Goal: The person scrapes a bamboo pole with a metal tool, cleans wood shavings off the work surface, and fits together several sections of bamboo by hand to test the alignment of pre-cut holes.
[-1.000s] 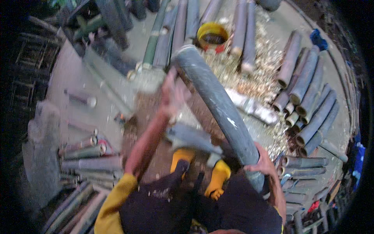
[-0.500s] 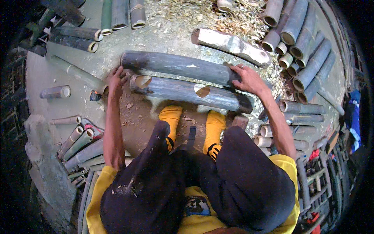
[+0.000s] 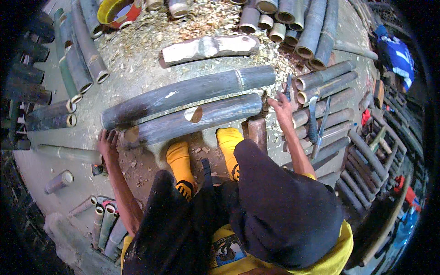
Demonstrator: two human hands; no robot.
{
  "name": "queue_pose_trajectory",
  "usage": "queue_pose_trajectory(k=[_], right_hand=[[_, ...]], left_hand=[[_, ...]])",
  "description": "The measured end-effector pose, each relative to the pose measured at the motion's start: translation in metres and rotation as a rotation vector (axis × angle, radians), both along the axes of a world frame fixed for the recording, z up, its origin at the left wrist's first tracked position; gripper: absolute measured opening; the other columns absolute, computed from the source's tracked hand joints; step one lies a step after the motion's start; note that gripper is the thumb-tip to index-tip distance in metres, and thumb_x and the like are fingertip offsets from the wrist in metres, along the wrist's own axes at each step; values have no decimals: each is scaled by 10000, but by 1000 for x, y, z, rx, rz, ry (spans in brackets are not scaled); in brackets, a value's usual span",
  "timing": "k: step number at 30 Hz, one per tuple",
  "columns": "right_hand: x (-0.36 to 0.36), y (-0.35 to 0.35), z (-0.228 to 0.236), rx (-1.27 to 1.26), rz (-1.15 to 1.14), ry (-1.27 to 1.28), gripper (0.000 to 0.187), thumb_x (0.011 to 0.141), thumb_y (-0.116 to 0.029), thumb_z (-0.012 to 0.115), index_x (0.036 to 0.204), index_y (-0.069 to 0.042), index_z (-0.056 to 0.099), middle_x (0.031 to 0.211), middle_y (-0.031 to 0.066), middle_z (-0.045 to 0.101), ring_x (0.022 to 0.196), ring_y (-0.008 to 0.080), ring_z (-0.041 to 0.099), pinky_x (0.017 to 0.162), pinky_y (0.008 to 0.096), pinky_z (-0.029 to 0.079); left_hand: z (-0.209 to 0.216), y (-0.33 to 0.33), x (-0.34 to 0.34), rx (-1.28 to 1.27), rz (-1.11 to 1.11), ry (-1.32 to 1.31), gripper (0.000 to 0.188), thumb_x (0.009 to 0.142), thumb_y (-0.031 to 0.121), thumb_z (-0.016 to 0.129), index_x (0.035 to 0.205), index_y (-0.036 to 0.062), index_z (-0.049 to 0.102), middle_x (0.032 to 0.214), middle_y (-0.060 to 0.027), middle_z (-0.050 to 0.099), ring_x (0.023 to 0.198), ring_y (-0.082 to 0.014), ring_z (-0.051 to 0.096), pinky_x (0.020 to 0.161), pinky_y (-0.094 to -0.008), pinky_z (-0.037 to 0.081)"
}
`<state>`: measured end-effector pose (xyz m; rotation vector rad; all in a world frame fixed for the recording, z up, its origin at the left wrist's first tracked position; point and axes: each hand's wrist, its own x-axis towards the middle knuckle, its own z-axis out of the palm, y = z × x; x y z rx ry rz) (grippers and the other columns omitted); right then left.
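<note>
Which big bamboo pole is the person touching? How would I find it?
Start at the person's yellow socks. Two long dark poles lie side by side on the ground just beyond them; it is the nearer bamboo pole, with the left hand at one end. Only this one has a notch cut in its side.
</note>
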<state>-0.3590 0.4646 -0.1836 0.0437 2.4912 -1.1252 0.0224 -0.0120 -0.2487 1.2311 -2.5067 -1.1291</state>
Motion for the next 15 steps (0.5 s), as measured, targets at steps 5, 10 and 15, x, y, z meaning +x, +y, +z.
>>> queue_pose_trajectory(k=[5, 10, 15], right_hand=[[-31, -10, -26, -222, -20, 40, 700, 748, -283, 669, 1294, 59, 395, 1141, 225, 560, 964, 255, 590, 836, 319, 451], [-63, 0, -53, -117, 68, -4, 494, 783, -242, 648, 1180, 28, 528, 1100, 132, 599, 977, 208, 555, 849, 333, 420], [-67, 31, -47, -142, -6, -49, 393, 810, -184, 619, 1158, -26, 524, 1004, 46, 601, 859, 130, 544, 681, 289, 438]], left_hand=[[6, 2, -12, 762, 730, 432, 400, 873, 82, 496, 1251, -2, 392, 1211, -153, 480, 1067, -278, 557, 874, -356, 493], [9, 21, -8, 388, 336, 253, 363, 896, 174, 480, 1215, 2, 486, 1219, -127, 509, 1074, -225, 534, 909, -341, 457], [10, 1, -66, 717, 786, 499, 389, 852, 216, 582, 1190, 63, 465, 952, -54, 576, 860, -192, 567, 707, -335, 497]])
